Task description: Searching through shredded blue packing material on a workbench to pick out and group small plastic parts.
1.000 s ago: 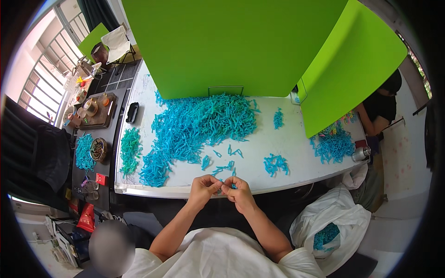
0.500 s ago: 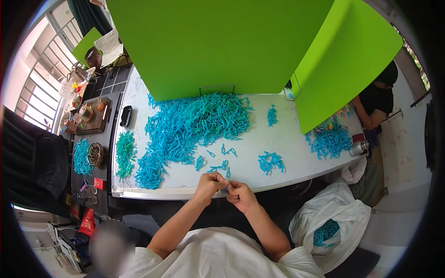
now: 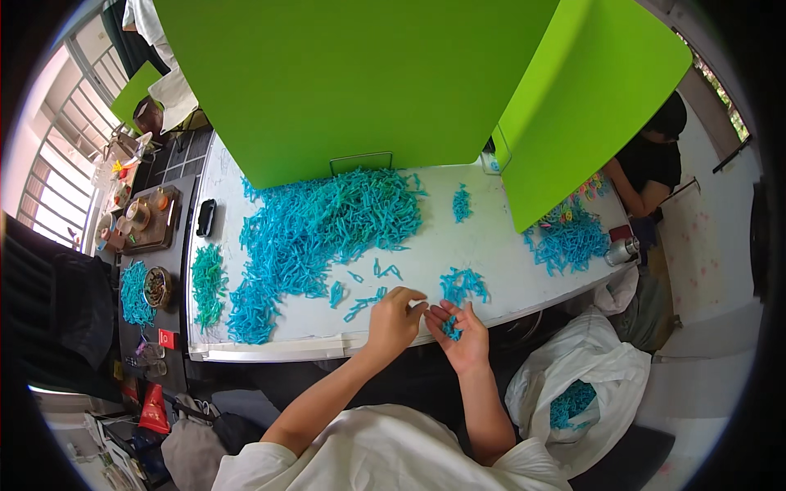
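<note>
A white, short-sleeved shirt (image 3: 393, 450) leaves forearms (image 3: 330, 398) and fingers (image 3: 407, 293) bare.

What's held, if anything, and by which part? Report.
The open right hand cradles small blue pieces, held part unclear. Whether the left hand holds anything cannot be told.

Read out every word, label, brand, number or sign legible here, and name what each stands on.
No legible text anywhere in this view.
Small red box on the dark side table: pale mark, too small to read.
Red bag: any print too small to read.
Silver can: any print too small to read.
Large green panel: no lettering visible.
</note>
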Tool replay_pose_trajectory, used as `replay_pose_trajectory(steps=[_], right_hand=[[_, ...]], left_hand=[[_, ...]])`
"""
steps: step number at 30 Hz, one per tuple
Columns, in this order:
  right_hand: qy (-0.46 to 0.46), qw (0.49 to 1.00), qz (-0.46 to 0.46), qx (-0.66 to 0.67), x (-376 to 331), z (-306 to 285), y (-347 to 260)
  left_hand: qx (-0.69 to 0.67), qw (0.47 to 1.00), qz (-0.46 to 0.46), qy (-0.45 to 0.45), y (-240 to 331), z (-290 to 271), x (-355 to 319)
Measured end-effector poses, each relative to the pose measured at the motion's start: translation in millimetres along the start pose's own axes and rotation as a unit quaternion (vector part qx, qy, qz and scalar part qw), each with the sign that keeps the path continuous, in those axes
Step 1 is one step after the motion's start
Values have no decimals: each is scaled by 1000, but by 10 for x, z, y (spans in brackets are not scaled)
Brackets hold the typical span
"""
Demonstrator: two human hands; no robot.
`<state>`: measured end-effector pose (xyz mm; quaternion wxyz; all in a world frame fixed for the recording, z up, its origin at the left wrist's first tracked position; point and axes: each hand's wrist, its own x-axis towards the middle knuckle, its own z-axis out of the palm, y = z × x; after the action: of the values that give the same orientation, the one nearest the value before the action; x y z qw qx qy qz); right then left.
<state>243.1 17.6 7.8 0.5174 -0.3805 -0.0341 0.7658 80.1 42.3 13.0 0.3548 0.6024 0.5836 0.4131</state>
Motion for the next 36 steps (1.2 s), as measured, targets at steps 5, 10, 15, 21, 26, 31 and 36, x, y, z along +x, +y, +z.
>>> replay_pose_trajectory(steps=[5, 10, 15, 21, 26, 31, 36], right_hand=[[-32, 998, 55, 6, 80, 225, 258], [-66, 991, 107, -33, 180, 386, 528], [-64, 990, 123, -24, 273, 262, 777], [-33, 988, 65, -138, 116, 485, 894], [-36, 974, -4, -224, 188, 463, 998], [-3, 983, 41, -180, 253, 345, 869], [-5, 988, 12, -154, 231, 327, 709]], left_hand=[[126, 986, 104, -15, 147, -330, -289], [132, 990, 44, 14, -14, -530, -373], [90, 996, -24, 14, -210, -701, -393], [-214, 949, -225, 49, -552, -695, -464], [-166, 963, -210, 39, -616, -659, -520], [-92, 973, -213, 16, -571, -776, -339], [252, 962, 32, 98, -571, -700, -96]])
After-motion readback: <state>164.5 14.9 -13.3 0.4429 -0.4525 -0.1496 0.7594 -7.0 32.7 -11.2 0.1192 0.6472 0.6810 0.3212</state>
